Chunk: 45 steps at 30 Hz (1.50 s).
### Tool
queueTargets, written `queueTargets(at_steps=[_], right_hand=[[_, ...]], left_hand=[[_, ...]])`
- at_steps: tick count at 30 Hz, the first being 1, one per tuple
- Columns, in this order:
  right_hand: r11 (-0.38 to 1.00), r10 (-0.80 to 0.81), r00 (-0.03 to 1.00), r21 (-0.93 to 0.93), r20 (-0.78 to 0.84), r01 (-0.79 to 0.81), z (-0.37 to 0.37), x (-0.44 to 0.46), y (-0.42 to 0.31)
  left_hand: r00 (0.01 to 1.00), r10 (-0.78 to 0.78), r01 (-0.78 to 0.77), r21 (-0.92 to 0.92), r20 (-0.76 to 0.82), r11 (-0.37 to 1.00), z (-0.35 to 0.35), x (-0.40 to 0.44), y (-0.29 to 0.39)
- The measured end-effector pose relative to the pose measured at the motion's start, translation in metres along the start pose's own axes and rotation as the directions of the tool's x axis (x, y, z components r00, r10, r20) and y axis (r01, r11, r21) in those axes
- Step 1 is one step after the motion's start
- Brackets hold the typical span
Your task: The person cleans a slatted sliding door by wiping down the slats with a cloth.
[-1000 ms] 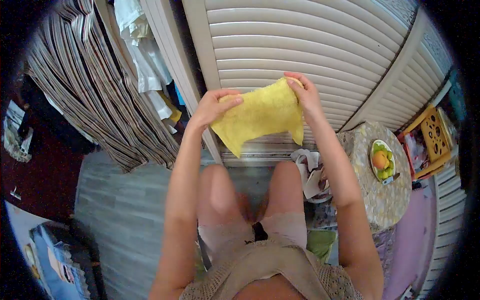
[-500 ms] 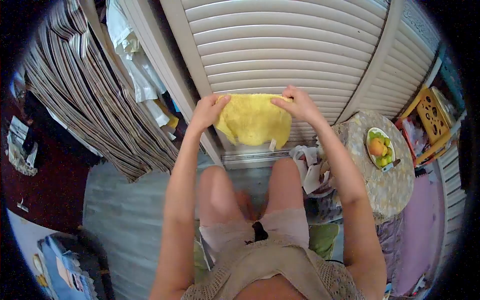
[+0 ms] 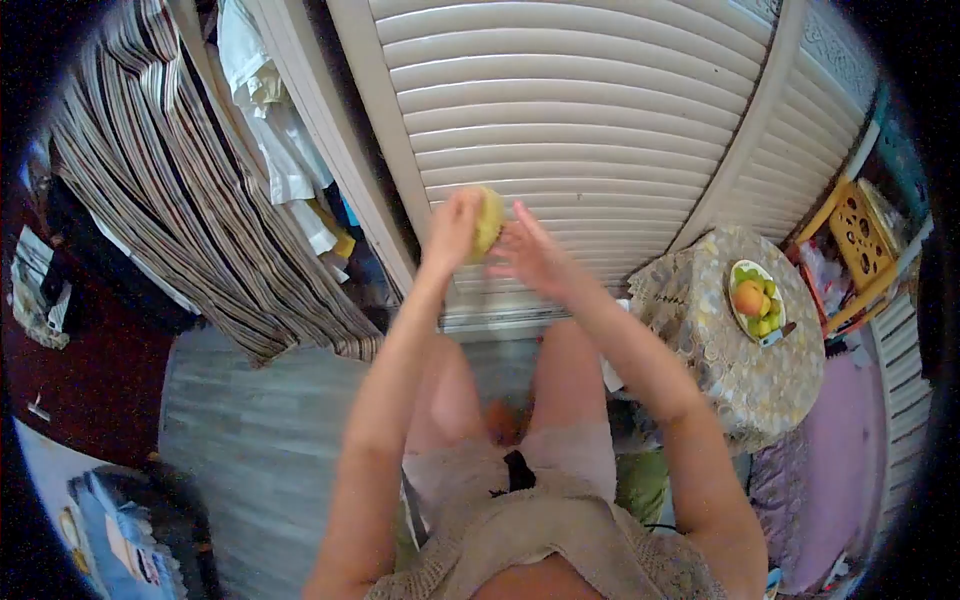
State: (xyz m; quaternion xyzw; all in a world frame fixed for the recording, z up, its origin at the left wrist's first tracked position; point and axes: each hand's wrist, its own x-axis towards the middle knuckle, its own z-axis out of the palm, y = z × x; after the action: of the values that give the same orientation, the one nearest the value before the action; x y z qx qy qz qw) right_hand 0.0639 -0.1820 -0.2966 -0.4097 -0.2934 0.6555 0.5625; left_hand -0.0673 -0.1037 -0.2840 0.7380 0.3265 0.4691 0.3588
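Note:
My left hand [image 3: 454, 232] is closed around a yellow cloth [image 3: 489, 222], now a small folded bundle that shows along the right side of the fingers. Close on its right is my right hand [image 3: 537, 258], a little blurred, with fingers apart and nothing in them. I cannot tell whether its fingertips touch the cloth. Behind both hands stands a cream louvred door [image 3: 570, 130].
To the right, a round table with a patterned cloth [image 3: 690, 300] bears a plate of fruit [image 3: 752, 300] and a knife [image 3: 778, 334]. A striped curtain [image 3: 190, 200] and white clothes [image 3: 270, 130] hang at left. A yellow stool [image 3: 860, 235] stands at far right.
The yellow cloth was spread between both hands and is now bunched in my left hand. My right hand has let go of its corner and moved left and down.

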Motion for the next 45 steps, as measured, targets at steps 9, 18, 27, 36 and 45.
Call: queueTargets(at_steps=[9, 18, 27, 36, 45], right_hand=[[0.885, -0.033, 0.997, 0.463, -0.064, 0.059, -0.031, 0.077, 0.025], [0.571, -0.792, 0.457, -0.225, -0.404, 0.79, -0.006, 0.076, -0.032], [-0.366, -0.88, 0.194, -0.879, 0.434, 0.305, -0.006, 0.173, -0.014], [-0.128, -0.99, -0.074, -0.985, 0.12, 0.113, -0.049, 0.159, -0.051], [-0.315, -0.848, 0.466, -0.947, 0.251, -0.063, -0.037, 0.144, -0.033]], left_hand=[[0.984, -0.131, 0.152, -0.192, 0.119, 0.97, 0.02, 0.003, -0.022], [0.742, 0.38, -0.14, 0.427, -0.552, 0.894, -0.005, 0.066, -0.071], [0.893, 0.307, -0.052, 0.602, -0.329, 0.797, 0.005, 0.063, -0.092], [0.921, 0.284, -0.056, 0.629, -0.268, 0.776, 0.005, 0.05, -0.101], [0.925, 0.299, -0.109, 0.591, -0.233, 0.799, 0.009, 0.045, -0.101]])
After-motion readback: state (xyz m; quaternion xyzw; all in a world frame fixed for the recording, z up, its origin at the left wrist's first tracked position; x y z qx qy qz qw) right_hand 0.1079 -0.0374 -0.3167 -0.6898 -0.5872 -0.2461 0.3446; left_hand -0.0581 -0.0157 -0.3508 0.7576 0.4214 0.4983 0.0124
